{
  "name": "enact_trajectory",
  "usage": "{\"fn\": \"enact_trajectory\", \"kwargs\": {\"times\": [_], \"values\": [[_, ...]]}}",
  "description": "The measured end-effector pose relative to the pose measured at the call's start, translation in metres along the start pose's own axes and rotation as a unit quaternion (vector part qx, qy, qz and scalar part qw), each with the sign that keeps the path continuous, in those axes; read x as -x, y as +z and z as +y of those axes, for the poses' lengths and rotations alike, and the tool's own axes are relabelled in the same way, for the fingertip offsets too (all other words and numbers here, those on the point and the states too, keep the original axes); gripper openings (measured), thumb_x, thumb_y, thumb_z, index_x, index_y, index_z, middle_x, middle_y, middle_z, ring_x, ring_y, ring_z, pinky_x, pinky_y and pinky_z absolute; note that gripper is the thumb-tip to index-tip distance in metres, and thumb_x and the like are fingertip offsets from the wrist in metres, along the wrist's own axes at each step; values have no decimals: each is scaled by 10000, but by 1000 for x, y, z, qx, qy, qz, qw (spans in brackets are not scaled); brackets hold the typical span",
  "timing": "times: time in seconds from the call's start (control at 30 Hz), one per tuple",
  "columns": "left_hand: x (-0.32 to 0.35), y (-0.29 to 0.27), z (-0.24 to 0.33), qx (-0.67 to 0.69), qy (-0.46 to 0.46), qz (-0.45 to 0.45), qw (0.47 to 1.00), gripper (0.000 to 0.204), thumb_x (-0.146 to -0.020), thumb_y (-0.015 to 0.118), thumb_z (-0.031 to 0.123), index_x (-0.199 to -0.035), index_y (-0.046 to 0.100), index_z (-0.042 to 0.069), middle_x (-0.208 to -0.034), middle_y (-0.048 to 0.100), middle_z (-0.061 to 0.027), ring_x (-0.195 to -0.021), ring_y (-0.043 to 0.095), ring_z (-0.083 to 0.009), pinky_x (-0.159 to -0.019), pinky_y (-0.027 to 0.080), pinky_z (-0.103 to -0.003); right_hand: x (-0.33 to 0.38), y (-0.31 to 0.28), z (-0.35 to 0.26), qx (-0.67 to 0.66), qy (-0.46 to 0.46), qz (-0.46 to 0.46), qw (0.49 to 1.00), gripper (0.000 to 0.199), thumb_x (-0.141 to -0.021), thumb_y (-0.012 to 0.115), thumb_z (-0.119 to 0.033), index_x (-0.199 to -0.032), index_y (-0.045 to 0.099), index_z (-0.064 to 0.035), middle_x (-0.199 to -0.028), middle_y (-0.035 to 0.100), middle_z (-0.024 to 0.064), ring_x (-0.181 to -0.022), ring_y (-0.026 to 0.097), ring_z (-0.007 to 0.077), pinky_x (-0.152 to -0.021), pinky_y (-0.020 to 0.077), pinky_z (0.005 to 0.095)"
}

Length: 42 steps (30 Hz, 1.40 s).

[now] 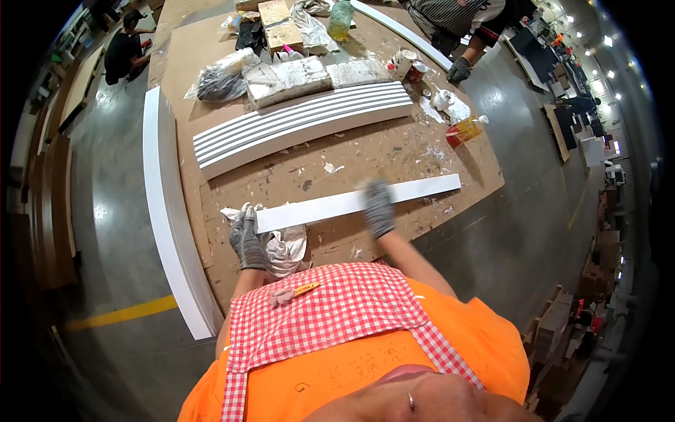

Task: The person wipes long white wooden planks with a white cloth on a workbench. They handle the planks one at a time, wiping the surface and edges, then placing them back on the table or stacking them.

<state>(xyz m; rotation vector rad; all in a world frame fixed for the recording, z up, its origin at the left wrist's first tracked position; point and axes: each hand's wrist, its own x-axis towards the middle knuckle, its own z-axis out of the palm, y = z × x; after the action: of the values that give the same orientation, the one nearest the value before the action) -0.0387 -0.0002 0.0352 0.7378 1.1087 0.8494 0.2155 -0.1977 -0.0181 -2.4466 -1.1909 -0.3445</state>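
Note:
A long, narrow white board (316, 209) lies at a slant across the near part of the worktable. My left hand (246, 240), in a grey glove, holds its left end, the thumb pointing up. Over the right half of the board is my right hand (378, 208), also gloved; motion smears its fingers, and whether it grips or rests on the board is unclear. Beside and below my left hand lies a crumpled white cloth (287, 252). Just beyond the board, several matching white boards (306, 133) lie side by side in a block.
Stained blocks (288, 81), a plastic bag (223, 76), cans (403, 63) and a bottle of reddish-yellow liquid (465, 131) stand farther back on the worktable (330, 165). Long white boards (169, 211) line its left edge. Across, a co-worker's gloved hand (459, 69) touches another white strip (404, 32).

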Motion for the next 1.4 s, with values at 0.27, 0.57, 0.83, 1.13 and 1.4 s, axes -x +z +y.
{"fn": "enact_trajectory", "kwargs": {"times": [0.27,0.57,0.83,1.13,1.4], "values": [[1,5,15,-25,85,-62,994,326,-924,541,171,-1185,552,-23,-1111,612,-114,-989,590,-171,-845,481,-293,-37,-106,244,-113,427,268,856,344,-805,642,-342,-811,670,1,-751,658,157,-683,610,287,-651,472,379],[-19,11,26,-24,-25,-49,998,324,-938,501,246,-1147,575,10,-1044,658,-111,-860,628,-177,-734,496,-243,-44,-54,317,-19,469,5,883,377,-778,640,-339,-1003,654,-36,-1015,652,168,-967,605,327,-830,449,385],[-23,7,50,165,-56,-99,980,387,-929,412,320,-1099,589,21,-911,661,-117,-822,593,-177,-739,471,-307,-61,-78,313,-67,442,75,892,405,-859,533,-397,-899,673,-20,-798,647,140,-740,598,246,-681,452,346],[-37,8,49,354,83,-81,928,399,-843,394,36,-1237,457,44,-1249,526,-174,-1156,517,-305,-1036,382,-494,-5,-52,327,-443,433,186,763,300,-913,531,-259,-1030,665,-17,-831,617,39,-682,538,120,-609,447,253],[-28,-8,61,403,-2,-110,909,382,-837,441,184,-1176,500,18,-1176,560,-241,-1119,531,-353,-1017,400,-488,-36,-70,192,-165,309,165,922,222,-871,618,-195,-994,631,-11,-907,637,69,-830,560,181,-798,447,315]]}}
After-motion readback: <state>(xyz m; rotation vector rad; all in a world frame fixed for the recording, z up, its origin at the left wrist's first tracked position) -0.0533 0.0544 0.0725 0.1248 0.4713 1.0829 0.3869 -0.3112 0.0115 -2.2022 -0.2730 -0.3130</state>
